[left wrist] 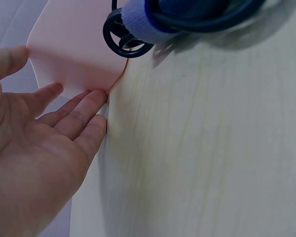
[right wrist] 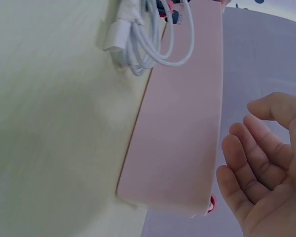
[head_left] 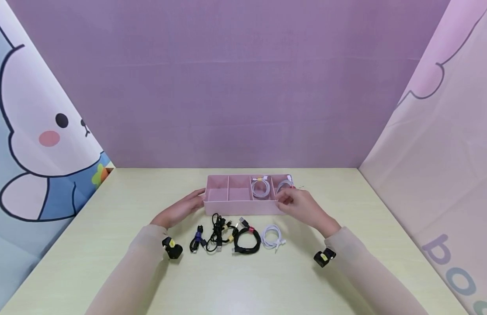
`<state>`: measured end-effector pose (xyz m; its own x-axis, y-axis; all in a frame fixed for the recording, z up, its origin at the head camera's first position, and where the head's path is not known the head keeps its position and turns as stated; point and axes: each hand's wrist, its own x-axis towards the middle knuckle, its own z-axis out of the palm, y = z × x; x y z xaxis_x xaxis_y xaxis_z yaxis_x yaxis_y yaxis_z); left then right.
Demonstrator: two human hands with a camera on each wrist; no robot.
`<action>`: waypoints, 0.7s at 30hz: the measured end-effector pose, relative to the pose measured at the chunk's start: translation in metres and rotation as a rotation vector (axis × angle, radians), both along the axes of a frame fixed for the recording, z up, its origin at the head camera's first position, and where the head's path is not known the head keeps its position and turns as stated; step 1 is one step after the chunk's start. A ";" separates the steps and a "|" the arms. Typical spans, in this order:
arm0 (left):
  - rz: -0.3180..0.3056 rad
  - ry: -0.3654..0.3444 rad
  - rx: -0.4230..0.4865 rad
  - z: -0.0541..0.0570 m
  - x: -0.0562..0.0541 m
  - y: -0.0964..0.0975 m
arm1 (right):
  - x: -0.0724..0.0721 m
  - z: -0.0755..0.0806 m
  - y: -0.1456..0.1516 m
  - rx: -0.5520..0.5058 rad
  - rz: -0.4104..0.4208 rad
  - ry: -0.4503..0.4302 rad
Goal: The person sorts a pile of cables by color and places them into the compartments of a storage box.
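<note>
You face a purple wall (head_left: pixel 243 87) at twelve o'clock, faintly creased, probably cloth, though it's too soft to be sure. At nine stands a blue panel (head_left: pixel 15 271) with a cartoon animal (head_left: pixel 35 100); at three, a pale pink sheet (head_left: pixel 444 175), letters (head_left: pixel 471 281) at four. Your light wood-grain table (head_left: pixel 267 280) shows glare (head_left: pixel 235 302) at six.

The head view looks forward and down from above the forearms, far enough back to place a pink four-compartment box (head_left: pixel 243 208) mid-frame under a purple backdrop (head_left: pixel 239 87). The left wrist view sits close beside the left hand (left wrist: pixel 44 148), facing the box's end at upper left, the tabletop (left wrist: pixel 202 148) running steeply up the frame. The right wrist view, also close and turned, faces the box's long front wall, the right hand (right wrist: pixel 269 173) at lower right. All three share the box; head and right wrist share the white coiled cable (right wrist: pixel 136 42)
</note>
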<state>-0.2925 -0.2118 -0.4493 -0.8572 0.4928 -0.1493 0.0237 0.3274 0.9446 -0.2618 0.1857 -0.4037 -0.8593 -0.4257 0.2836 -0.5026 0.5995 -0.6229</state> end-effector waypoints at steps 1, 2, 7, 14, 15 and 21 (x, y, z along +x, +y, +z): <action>0.000 0.000 -0.001 0.000 0.000 0.000 | 0.001 -0.001 0.001 0.006 0.005 -0.006; 0.000 0.001 -0.004 0.000 0.001 0.000 | 0.001 -0.002 0.001 0.010 0.009 -0.011; -0.013 0.012 -0.008 0.002 0.002 0.000 | 0.003 -0.005 0.005 0.017 0.026 -0.033; -0.008 0.007 -0.009 0.001 0.001 0.000 | 0.004 -0.008 0.009 0.041 0.036 -0.036; -0.009 0.007 -0.006 0.000 0.001 0.000 | 0.004 -0.009 0.009 0.042 0.040 -0.035; 0.005 0.000 -0.005 0.000 0.001 0.000 | 0.005 -0.012 0.015 0.068 0.079 -0.085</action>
<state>-0.2918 -0.2117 -0.4493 -0.8600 0.4873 -0.1516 0.0223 0.3326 0.9428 -0.2566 0.2003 -0.4162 -0.8418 -0.5091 0.1794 -0.4973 0.6022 -0.6245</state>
